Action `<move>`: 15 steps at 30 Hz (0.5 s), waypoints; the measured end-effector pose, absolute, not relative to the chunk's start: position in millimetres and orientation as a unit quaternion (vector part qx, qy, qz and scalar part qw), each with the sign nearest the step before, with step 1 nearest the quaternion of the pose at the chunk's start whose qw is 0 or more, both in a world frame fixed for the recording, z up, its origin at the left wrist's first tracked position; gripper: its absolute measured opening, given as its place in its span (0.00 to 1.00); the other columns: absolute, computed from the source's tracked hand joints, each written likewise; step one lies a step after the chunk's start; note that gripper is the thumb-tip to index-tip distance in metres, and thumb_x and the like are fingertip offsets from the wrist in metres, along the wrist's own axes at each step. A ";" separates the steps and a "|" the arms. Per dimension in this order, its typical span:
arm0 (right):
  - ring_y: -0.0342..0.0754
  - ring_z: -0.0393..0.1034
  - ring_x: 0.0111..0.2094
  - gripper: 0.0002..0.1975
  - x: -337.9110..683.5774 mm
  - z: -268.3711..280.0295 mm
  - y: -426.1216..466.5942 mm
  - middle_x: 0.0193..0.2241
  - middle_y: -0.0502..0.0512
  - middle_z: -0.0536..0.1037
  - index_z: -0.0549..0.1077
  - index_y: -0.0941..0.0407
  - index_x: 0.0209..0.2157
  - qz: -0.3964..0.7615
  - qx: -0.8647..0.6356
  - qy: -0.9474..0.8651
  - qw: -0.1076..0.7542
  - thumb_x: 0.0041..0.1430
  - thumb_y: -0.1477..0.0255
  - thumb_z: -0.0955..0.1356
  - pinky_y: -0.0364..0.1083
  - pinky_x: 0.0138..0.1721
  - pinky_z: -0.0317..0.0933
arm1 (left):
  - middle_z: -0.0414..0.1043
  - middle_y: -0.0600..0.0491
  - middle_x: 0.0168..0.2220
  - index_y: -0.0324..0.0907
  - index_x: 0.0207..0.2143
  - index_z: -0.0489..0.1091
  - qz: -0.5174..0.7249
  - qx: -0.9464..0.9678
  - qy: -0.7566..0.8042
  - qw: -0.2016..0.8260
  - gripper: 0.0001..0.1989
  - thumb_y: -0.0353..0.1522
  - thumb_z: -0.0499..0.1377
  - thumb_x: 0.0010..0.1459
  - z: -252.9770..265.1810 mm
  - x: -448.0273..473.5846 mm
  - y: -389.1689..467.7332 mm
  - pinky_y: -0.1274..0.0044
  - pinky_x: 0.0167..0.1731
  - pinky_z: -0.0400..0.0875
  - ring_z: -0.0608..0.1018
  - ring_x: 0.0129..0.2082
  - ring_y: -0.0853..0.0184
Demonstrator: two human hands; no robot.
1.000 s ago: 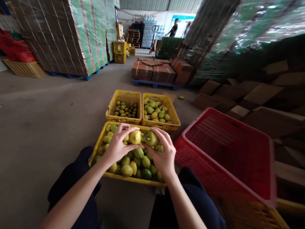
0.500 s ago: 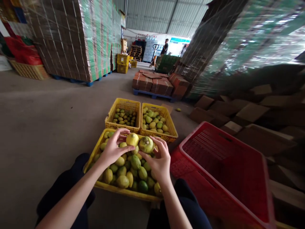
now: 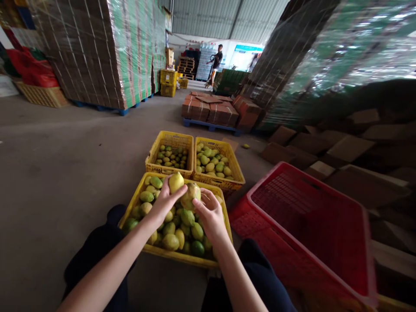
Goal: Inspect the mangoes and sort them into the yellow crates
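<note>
My left hand (image 3: pixel 164 200) curls its fingers around a yellow lemon (image 3: pixel 176 182); my right hand (image 3: pixel 209 213) grips a blotched lemon (image 3: pixel 190 196), the two fruits touching, above the near yellow crate (image 3: pixel 182 256).

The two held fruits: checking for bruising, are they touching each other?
Touching. The head view shows the left hand's yellow fruit pressed against the right hand's fruit, no gap.

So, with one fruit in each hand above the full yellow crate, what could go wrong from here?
1. The left hand holds the yellow fruit only at the fingertips; it could slip and bruise on the pile.
2. The right hand presses its blemished fruit against the yellow one; a mark might spread.
3. The near crate is heaped, so a dropped fruit may roll onto the floor.
</note>
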State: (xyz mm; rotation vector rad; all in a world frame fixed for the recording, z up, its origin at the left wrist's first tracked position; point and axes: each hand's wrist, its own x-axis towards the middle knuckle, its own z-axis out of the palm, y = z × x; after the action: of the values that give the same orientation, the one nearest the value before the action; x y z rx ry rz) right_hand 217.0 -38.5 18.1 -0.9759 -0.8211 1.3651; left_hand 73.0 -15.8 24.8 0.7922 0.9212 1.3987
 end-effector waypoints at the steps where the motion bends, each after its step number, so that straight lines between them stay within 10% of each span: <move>1: 0.50 0.77 0.37 0.25 216.2 17.6 -37.8 0.40 0.52 0.83 0.75 0.52 0.38 0.595 -0.422 -0.345 0.590 0.37 0.63 0.81 0.45 0.34 0.70 | 0.74 0.56 0.36 0.47 0.44 0.72 0.606 0.361 0.410 0.578 0.24 0.39 0.73 0.45 23.9 74.1 -16.1 0.78 0.39 0.71 0.76 0.38 0.67; 15: 0.53 0.72 0.52 0.27 225.2 24.6 -35.9 0.48 0.52 0.79 0.75 0.47 0.44 0.448 -0.355 -0.461 0.679 0.41 0.75 0.80 0.53 0.53 0.69 | 0.74 0.48 0.51 0.46 0.46 0.73 0.604 0.547 0.320 0.483 0.26 0.41 0.74 0.44 37.2 63.4 -15.5 0.68 0.53 0.70 0.75 0.52 0.57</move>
State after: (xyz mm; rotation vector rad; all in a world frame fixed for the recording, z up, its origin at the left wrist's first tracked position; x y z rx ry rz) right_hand 225.2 -35.9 24.6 -0.7967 -1.0361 1.0072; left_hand 63.4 -15.5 37.2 1.3331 0.7791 1.4709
